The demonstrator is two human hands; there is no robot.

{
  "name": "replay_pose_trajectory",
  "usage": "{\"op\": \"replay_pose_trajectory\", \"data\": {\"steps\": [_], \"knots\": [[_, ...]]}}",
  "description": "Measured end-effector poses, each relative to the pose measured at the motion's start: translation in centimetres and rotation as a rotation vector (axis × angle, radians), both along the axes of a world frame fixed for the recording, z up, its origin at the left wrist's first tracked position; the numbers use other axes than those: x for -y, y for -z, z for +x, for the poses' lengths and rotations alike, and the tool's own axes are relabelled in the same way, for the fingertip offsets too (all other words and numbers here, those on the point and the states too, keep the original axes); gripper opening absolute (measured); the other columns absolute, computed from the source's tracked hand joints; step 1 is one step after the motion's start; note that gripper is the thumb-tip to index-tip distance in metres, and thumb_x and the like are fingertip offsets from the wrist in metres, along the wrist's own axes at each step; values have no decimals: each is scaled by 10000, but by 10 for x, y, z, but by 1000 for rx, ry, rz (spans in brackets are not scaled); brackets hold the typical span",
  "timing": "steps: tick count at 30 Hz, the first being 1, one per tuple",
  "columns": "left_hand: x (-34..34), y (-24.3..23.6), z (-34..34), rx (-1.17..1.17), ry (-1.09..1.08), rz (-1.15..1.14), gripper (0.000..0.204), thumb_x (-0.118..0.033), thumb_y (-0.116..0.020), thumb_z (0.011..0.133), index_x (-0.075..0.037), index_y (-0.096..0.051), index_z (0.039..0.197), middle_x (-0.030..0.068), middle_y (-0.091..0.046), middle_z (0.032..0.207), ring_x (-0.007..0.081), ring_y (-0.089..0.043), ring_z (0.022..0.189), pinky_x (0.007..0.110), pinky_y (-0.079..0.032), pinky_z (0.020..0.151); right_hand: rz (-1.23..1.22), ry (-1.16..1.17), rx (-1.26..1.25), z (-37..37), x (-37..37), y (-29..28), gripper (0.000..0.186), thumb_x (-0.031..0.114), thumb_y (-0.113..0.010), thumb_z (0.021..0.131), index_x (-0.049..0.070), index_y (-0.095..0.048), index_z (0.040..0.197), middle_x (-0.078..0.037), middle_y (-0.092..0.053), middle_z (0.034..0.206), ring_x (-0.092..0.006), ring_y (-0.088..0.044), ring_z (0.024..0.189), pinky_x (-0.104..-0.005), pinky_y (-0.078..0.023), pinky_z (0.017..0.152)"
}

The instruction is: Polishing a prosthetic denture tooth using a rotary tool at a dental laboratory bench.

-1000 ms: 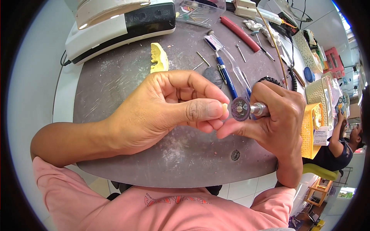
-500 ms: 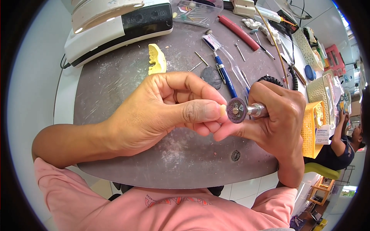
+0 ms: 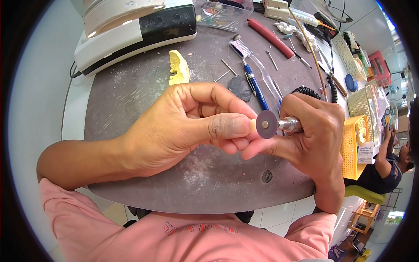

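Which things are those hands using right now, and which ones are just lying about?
In use:
- small pale piece, pinched in the left hand
- metal handpiece with a dark disc, held in the right hand

Probably just lying about:
- blue pen
- brush
- red rod
- yellow cast, though it might belong too

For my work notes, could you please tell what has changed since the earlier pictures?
The right hand brought the purple disc leftward, closer to the yellowish piece; disc markings no longer show. Nothing was taken or released. The left hand kept its grip; the yellow cast stayed.
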State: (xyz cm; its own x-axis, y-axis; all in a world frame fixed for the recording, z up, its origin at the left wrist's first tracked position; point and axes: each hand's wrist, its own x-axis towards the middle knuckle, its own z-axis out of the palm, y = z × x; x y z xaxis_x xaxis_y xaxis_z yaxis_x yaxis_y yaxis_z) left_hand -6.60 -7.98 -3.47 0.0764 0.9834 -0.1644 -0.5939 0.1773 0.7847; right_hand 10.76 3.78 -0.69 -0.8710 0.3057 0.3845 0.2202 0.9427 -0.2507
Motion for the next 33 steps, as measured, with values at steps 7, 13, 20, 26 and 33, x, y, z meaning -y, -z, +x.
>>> {"op": "replay_pose_trajectory", "data": {"steps": [7,13,20,26,33], "knots": [[0,-1,0,8,-3,-10,106,-49,-613,830,-25,-562,919,101,-609,827,141,-601,691,254,-510,625,-11,7,10,-1,0,1,584,496,-792,474,42,-435,559,-26,-358,482,-118,-362,413,-263,-257,371],[0,-2,1,15,-10,-8,112,-56,-618,828,-27,-562,921,93,-610,813,136,-594,682,254,-502,629,-15,5,19,0,0,0,586,504,-786,482,41,-434,558,-30,-352,480,-122,-355,412,-269,-250,374],[0,-3,1,15,-11,-15,124,-55,-616,829,-22,-559,933,92,-610,810,133,-591,679,249,-499,628,-12,7,12,-1,0,1,583,504,-783,487,40,-437,558,-34,-354,481,-134,-353,410,-274,-249,376],[0,-3,1,22,-15,-15,135,-56,-619,827,-18,-559,942,91,-611,812,133,-595,689,247,-503,632,-6,8,16,0,0,2,580,499,-785,490,39,-439,559,-35,-364,482,-130,-359,411,-270,-254,376],[-1,-2,0,31,-5,-7,141,-59,-626,822,-20,-562,941,83,-612,818,131,-599,699,249,-510,643,-4,10,23,0,-1,1,574,496,-783,502,38,-442,562,-34,-369,482,-127,-363,412,-266,-256,377]]}}
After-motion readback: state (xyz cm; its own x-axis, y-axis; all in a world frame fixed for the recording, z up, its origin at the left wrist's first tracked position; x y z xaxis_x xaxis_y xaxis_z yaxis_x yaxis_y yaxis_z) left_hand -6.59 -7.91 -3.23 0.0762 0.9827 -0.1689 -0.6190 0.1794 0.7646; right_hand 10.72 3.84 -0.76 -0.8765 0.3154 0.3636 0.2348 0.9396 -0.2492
